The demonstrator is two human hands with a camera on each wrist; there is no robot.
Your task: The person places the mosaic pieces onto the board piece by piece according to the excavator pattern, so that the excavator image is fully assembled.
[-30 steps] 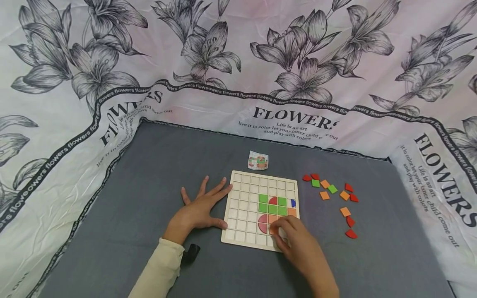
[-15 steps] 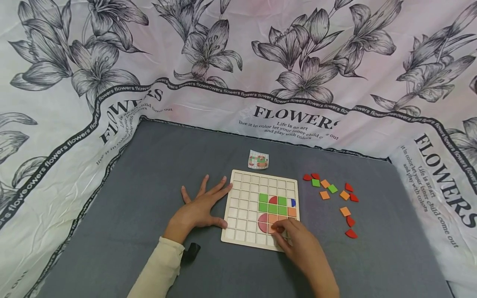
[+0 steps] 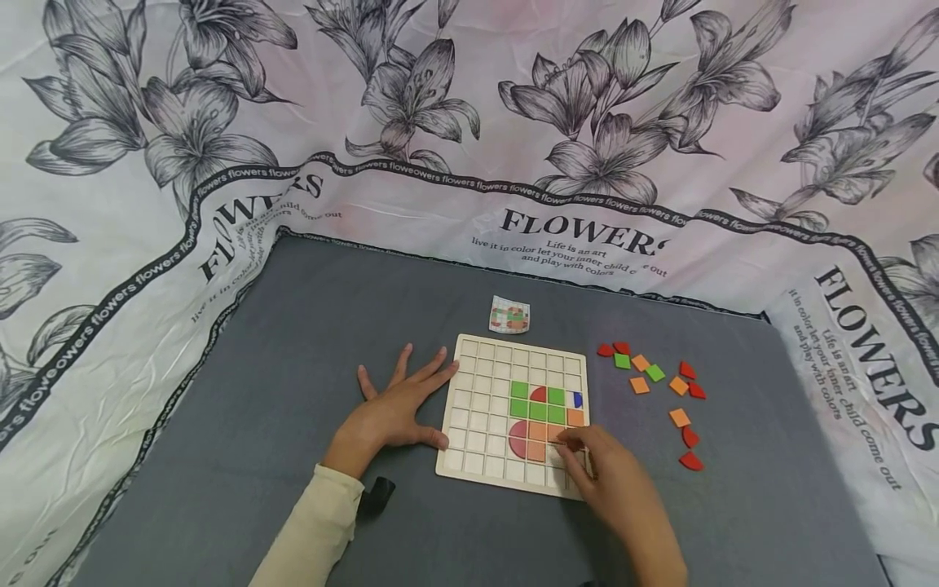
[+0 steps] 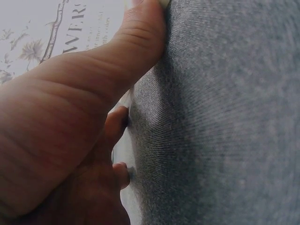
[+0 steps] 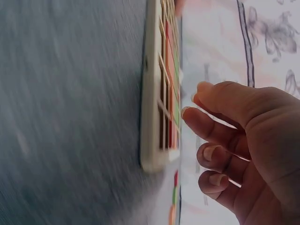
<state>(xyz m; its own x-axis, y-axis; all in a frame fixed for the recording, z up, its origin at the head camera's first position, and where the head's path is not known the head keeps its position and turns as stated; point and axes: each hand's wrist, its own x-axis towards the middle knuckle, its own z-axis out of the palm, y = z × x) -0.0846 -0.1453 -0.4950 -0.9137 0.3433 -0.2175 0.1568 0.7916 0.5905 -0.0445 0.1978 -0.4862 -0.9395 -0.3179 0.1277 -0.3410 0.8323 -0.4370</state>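
White fabric (image 3: 227, 130) with a flower print rises along the left edge of the grey tabletop (image 3: 242, 391), and also along its far and right edges. Inward from that edge, a cream sleeve (image 3: 308, 526) leads to the left hand (image 3: 389, 420), which is grasping nothing: its fingers are spread, with thumb and fingertips at the left side of the gridded board (image 3: 473, 420). A small black object (image 3: 377, 494) sits beside that wrist.

The board lies near the middle of the tabletop, slightly turned. Beyond it, towards the tabletop's far edge, is a patterned card (image 3: 509, 315). In the board's right part are a pink half-round shape (image 3: 517, 440), 5 green squares (image 3: 538, 412), a red piece (image 3: 539, 395), 4 visible orange squares (image 3: 536, 451) and a blue piece (image 3: 577, 400).

The right hand (image 3: 609, 477) is over the board's near right area, released, fingers loosely bent; whether it touches the board I cannot tell.

Farther right, towards the tabletop's right edge, 12 loose pieces (image 3: 679, 417) lie scattered: 6 red, 4 orange, 2 green.
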